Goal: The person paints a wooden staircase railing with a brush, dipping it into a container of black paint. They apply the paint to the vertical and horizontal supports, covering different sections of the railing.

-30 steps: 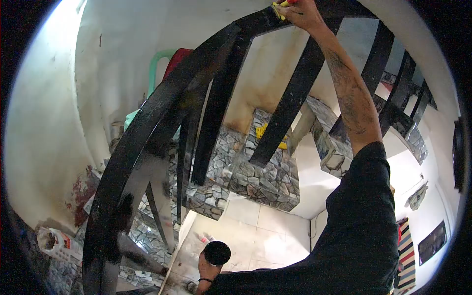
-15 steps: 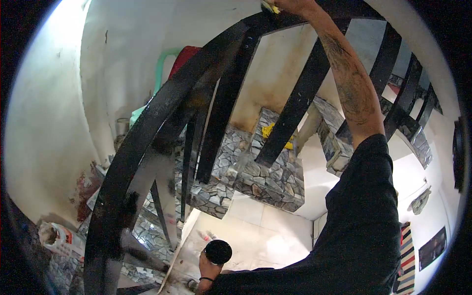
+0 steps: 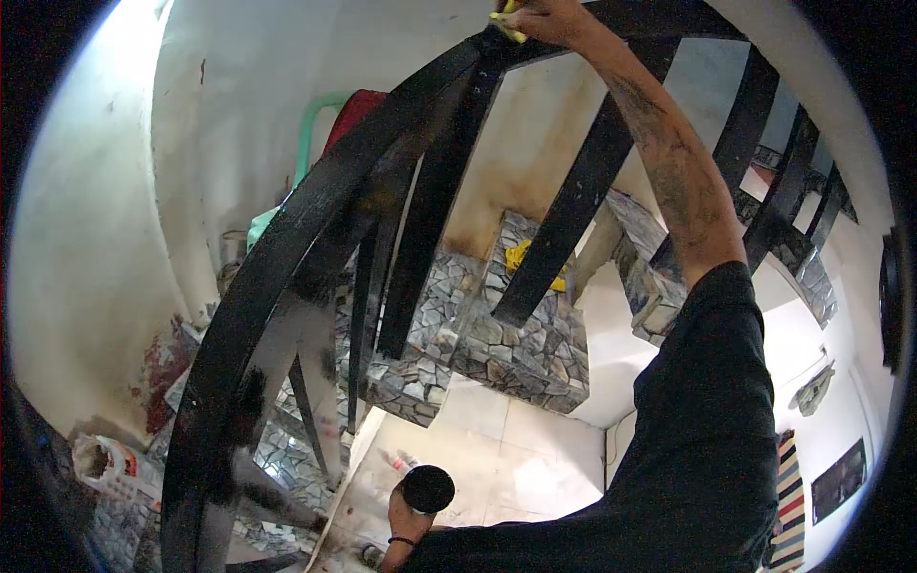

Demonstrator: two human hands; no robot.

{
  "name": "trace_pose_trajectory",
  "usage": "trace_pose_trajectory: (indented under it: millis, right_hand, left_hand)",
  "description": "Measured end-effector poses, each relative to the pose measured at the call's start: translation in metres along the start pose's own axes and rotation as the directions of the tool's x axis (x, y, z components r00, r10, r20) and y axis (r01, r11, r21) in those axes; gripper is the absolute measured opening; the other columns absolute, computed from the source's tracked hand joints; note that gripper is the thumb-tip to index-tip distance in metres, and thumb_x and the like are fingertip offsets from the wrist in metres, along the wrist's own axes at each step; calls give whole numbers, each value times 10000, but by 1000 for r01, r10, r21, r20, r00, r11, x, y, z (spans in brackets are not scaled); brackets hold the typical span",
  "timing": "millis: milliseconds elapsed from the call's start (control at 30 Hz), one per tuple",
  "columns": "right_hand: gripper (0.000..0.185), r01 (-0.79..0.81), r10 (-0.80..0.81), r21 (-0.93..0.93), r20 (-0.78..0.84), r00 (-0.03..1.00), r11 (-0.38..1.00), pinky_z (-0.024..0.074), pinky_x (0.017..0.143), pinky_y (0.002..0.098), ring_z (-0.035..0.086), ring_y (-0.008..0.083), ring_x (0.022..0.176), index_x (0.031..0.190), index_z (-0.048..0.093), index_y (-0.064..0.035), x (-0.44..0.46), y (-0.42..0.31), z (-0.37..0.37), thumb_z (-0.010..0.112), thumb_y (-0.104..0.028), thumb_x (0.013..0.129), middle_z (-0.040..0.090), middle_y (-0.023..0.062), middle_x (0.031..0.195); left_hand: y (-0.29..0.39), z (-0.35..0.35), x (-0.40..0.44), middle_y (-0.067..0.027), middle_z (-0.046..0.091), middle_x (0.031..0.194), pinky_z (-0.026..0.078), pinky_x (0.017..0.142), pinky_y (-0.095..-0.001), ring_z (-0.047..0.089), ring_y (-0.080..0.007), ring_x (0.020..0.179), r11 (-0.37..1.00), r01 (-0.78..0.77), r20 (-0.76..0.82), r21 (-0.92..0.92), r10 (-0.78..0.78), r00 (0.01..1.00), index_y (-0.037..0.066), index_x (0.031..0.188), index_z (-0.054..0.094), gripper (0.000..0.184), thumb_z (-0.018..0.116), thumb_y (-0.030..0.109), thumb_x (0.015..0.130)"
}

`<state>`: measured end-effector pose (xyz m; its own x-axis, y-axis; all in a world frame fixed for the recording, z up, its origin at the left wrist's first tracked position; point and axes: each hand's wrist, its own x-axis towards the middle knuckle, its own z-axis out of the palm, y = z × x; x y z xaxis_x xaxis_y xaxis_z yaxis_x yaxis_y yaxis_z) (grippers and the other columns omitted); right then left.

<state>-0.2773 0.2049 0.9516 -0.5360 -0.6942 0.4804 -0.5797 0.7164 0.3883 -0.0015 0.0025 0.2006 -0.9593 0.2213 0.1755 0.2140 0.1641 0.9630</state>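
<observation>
My right hand [image 3: 544,19] is closed around a paintbrush [image 3: 506,27] with a yellow handle, at the top of the view. Its dark bristle end is against the curved black handrail [image 3: 382,124], near where a black baluster [image 3: 444,210] meets it. Low in the middle, my left hand [image 3: 409,520] grips a round container [image 3: 428,489], whose inside looks black. Black coating covers most of the rail, while grey patches [image 3: 315,353] show on the panel below it.
Stone-patterned stair steps [image 3: 521,358] lie behind the balusters, with a yellow cloth or bag [image 3: 521,258] on one. A green and red chair [image 3: 325,129] stands beyond the rail. A whitish bag or tub [image 3: 119,468] sits at lower left. Pale floor tiles [image 3: 478,420] lie below.
My right hand has moved a little left and down along the rail with the paintbrush. The container in my left hand has shifted slightly right within the view.
</observation>
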Motion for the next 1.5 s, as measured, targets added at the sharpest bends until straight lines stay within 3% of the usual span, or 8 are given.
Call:
trace_pose_trajectory:
  millis: [100,333,967,1233,1267,1367,1400,1500]
  right_hand:
    - [201,83,-93,-364,-9,996,928,392,463,317,456,112,476,638,579,-16,1,4,-15,677,-122,778,524,53,498]
    - [214,81,-74,135,-54,996,988,394,452,304,484,112,470,644,611,-15,9,-28,8,665,-133,814,557,38,511]
    - [176,-116,158,201,-207,966,973,447,517,283,552,103,573,705,596,-14,-47,-48,-36,695,-114,810,590,53,618]
    - [161,25,-110,-363,-215,970,931,423,518,299,517,126,553,703,542,-18,-54,9,-33,672,-77,777,512,25,569]
    - [229,6,64,311,-216,974,950,415,522,297,491,130,554,691,514,-22,-56,5,-24,712,-106,771,504,21,571]
    - [238,-149,295,294,-550,781,944,409,517,284,495,132,579,664,524,-31,-49,11,19,716,-98,788,507,15,576]
    - [280,-208,222,84,-242,944,975,406,522,275,500,131,614,649,507,-45,-53,-6,5,721,-129,809,512,23,632]
    - [213,-96,-29,-358,-329,944,929,413,542,281,508,130,655,690,542,-41,-61,3,1,709,-108,805,551,33,723]
  left_hand:
    - [-21,9,-1,-196,591,1130,458,941,-435,565,-371,1081,1000,19,-22,-21,-19,1000,15,1209,527,722,848,289,622]
    - [-7,5,1,-196,590,1137,445,960,-439,556,-376,1093,1000,4,-21,-9,-4,1000,18,1216,528,710,835,259,622]
    - [-28,17,10,-203,590,1151,434,980,-447,543,-377,1117,996,-89,80,3,88,993,10,1194,558,702,835,300,617]
    - [-26,12,10,-185,606,1138,440,974,-430,557,-359,1109,987,-153,46,59,150,988,18,1184,574,676,840,274,618]
    - [-27,13,9,-185,606,1137,439,976,-428,556,-357,1110,984,-163,49,68,160,986,15,1186,570,681,840,269,615]
    - [-25,19,5,-181,606,1140,441,975,-422,563,-351,1103,982,16,0,-187,-16,1000,14,1188,563,686,844,247,607]
    - [-23,20,5,-178,606,1141,443,973,-418,566,-347,1101,983,1,3,-184,0,1000,16,1187,563,682,846,240,607]
    - [-30,17,6,-170,607,1143,447,970,-409,572,-335,1097,993,-107,7,-50,107,994,22,1183,564,676,849,225,605]
